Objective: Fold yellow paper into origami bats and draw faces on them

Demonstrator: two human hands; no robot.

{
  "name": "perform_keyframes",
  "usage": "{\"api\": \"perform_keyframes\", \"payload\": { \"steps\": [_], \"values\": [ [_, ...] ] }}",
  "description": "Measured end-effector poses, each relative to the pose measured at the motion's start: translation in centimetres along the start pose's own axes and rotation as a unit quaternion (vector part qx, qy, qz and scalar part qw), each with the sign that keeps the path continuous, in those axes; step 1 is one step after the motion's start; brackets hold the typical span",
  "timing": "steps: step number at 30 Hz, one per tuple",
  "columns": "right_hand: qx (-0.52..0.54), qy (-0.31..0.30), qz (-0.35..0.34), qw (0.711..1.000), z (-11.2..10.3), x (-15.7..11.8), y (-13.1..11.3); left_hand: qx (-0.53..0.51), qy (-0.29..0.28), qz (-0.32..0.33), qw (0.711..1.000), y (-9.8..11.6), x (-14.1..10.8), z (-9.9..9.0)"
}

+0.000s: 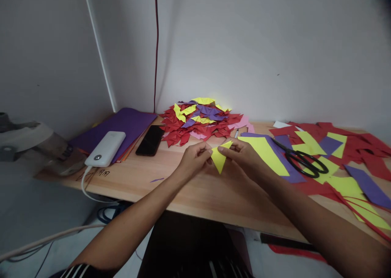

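Here, left hand (pixel 194 157), right hand (pixel 242 151), both pinching folded yellow paper (pixel 219 160) (tip downward), scissors (pixel 290 152) at right.

A greyish-white wall (pixel 244 45) is met on the left by a darker one (pixel 45 45), and between them a pale slanting strip (pixel 99 49) is seen. The back wall is crossed by a hanging dark red cable (pixel 157 41) and its soft shadow. Below a wood-grained tabletop (pixel 201 200), a pale floor (pixel 65 251) is glimpsed
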State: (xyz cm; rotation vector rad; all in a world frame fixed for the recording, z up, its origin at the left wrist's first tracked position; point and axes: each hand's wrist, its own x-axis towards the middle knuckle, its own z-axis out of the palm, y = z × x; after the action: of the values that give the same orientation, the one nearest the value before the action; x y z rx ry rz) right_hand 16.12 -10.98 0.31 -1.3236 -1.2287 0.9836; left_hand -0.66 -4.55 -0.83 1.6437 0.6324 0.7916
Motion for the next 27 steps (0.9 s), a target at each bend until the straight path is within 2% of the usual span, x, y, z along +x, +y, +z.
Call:
{"api": "perform_keyframes", "payload": {
  "steps": [5,8,10,13,16,18,21,27],
  "values": [
    [-0.056,0.017,-0.014,0.998,-0.5,0.2,0.0,0.036,0.028,0.025,0.999,-0.3,0.1,-0.3],
    [-0.137,0.062,-0.090,0.985,-0.7,0.3,0.1,0.109,0.034,0.028,0.993,-0.1,-0.1,-0.5],
    [-0.233,0.073,-0.160,0.956,-0.5,0.2,0.1,0.160,0.036,0.040,0.986,0.1,-0.2,-0.4],
    [-0.356,0.037,-0.241,0.902,-0.1,0.0,0.1,0.199,0.033,0.057,0.978,0.4,-0.4,-0.2],
    [-0.450,0.009,-0.270,0.851,0.3,0.0,0.3,0.232,0.031,0.071,0.970,0.5,-0.6,0.0],
    [-0.482,0.000,-0.275,0.832,0.4,0.0,0.4,0.254,0.038,0.078,0.963,0.5,-0.7,0.2],
    [-0.471,0.000,-0.274,0.839,0.3,0.0,0.3,0.256,0.046,0.083,0.962,0.5,-0.9,0.4],
    [-0.355,-0.011,-0.189,0.915,0.1,-0.3,-0.2,0.198,0.039,0.069,0.977,0.1,-0.5,0.3]
  ]
}}
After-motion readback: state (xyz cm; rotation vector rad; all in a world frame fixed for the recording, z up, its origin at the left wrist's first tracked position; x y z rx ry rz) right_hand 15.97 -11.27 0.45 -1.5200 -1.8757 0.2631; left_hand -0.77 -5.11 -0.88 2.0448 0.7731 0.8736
